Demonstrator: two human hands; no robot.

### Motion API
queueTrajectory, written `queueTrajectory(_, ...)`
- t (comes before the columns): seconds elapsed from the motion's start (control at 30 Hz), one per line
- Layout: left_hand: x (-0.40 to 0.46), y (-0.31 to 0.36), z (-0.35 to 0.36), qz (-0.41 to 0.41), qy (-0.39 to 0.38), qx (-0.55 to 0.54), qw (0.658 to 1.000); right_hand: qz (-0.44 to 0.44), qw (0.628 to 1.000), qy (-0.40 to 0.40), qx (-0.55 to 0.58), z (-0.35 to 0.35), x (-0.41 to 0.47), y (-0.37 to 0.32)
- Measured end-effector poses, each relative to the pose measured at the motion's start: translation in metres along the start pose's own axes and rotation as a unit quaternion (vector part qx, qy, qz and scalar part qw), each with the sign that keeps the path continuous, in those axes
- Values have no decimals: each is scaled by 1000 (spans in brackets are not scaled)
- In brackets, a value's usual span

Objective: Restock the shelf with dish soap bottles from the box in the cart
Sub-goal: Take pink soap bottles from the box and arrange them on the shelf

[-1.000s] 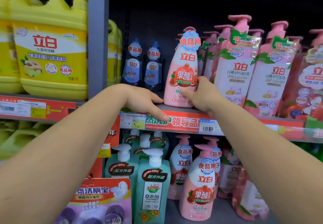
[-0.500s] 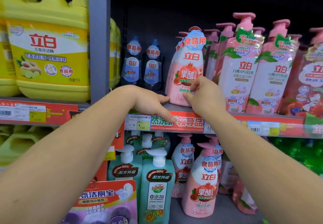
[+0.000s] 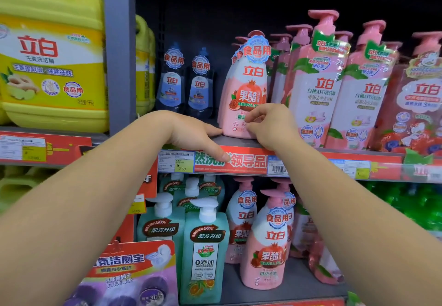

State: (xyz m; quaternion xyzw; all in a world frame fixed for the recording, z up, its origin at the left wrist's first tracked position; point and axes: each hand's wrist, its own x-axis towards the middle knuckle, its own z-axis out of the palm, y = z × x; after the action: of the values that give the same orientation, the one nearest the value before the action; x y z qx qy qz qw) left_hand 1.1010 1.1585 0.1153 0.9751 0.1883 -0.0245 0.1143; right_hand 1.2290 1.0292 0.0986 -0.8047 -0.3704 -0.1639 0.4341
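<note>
We see a pink bottle (image 3: 244,95) standing upright on the grey shelf (image 3: 239,141), at its front edge, label facing us. Its long axis runs straight up. The body is smooth glossy plastic, wide and rounded at the base and tapering to a narrow neck, where a round blue-edged tag (image 3: 257,48) hangs across the cap. The label shows a red pomegranate on a pink-and-white ground.

Our right hand (image 3: 270,125) is at the lower right of the bottle, fingers curled and their tips pressed on the label near the base; we cannot tell whether the thumb closes behind it. Our left hand (image 3: 196,136) lies flat on the shelf edge just left of the bottle, fingers straight, one fingertip down on the red price strip (image 3: 244,160), the thumb reaching toward the bottle's base.

Just right of the bottle stand taller pump bottles (image 3: 313,85), pink with flat pump heads and shiny wrap. To the left, farther back, stand two slim dark-blue bottles (image 3: 186,85). Beyond the grey upright post (image 3: 119,50) sits a big yellow jug (image 3: 52,66) with a moulded handle. On the shelf below are teal pump bottles (image 3: 203,255) and more pink bottles of the same tapered shape (image 3: 267,250).
</note>
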Motion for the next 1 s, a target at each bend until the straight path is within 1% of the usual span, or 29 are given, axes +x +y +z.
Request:
queueTrajectory(0.2, -4, 2, -1, 3, 17, 4, 1000, -13, 1000, -12, -4, 4, 3, 5)
queueTrajectory(0.27, -12, 5, -2, 7, 37, 6, 999, -31, 999, -6, 6, 4, 2, 1)
queueTrajectory(0.33, -25, 5, -4, 10, 91, -8, 996, -57, 998, -3, 27, 5, -3, -11)
queueTrajectory(0.4, -42, 0, -2, 19, 160, -9, 987, -87, 996, -24, 27, 10, -14, -31)
queueTrajectory(0.53, -98, -24, 11, 20, 254, 19, 967, -168, 983, -76, -6, 30, -45, -81)
queueTrajectory(0.63, -161, -57, 31, 13, 332, -7, 943, -246, 964, -83, -50, 48, -86, -131)
queueTrajectory(0.7, -208, -93, 45, -37, 357, -26, 933, -308, 947, -70, -57, 66, -123, -170)
queueTrajectory(0.77, -253, -140, 62, -139, 325, 9, 935, -352, 932, -82, -37, 94, -161, -212)
queueTrajectory(0.8, -277, -165, 73, -197, 297, 30, 934, -361, 926, -103, -31, 112, -180, -233)
queueTrajectory(0.87, -327, -213, 95, -300, 248, 63, 919, -377, 913, -157, -29, 155, -217, -275)
queueTrajectory(0.93, -379, -256, 117, -368, 233, 80, 897, -395, 895, -206, -18, 201, -259, -315)
queueTrajectory(1.0, -433, -291, 139, -414, 235, 92, 875, -409, 880, -242, -4, 243, -304, -352)
